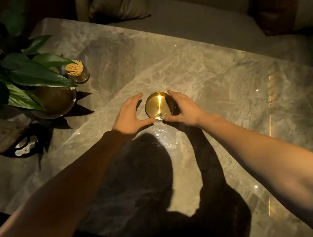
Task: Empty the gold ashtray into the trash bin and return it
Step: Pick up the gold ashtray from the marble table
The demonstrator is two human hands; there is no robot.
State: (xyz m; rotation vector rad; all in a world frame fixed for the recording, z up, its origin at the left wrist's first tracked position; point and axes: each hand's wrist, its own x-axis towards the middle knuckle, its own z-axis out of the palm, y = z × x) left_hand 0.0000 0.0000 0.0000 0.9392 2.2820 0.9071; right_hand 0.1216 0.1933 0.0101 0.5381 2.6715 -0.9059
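Observation:
The round gold ashtray (pixel 159 106) stands on the marble table (pixel 216 84), near its middle. A small patch of dark ash lies at the front of its bowl. My left hand (pixel 130 114) curves around its left side, thumb tip touching the front rim, fingers spread a little away from the wall. My right hand (pixel 184 106) wraps the right side, fingers against the wall and thumb at the front rim. No trash bin is in view.
A leafy potted plant in a brass bowl (pixel 55 102) stands at the table's left. Behind it is a toothpick holder (pixel 78 72). A small white object (pixel 26 145) lies at the left edge. A sofa with cushions (pixel 119 3) runs along the far side.

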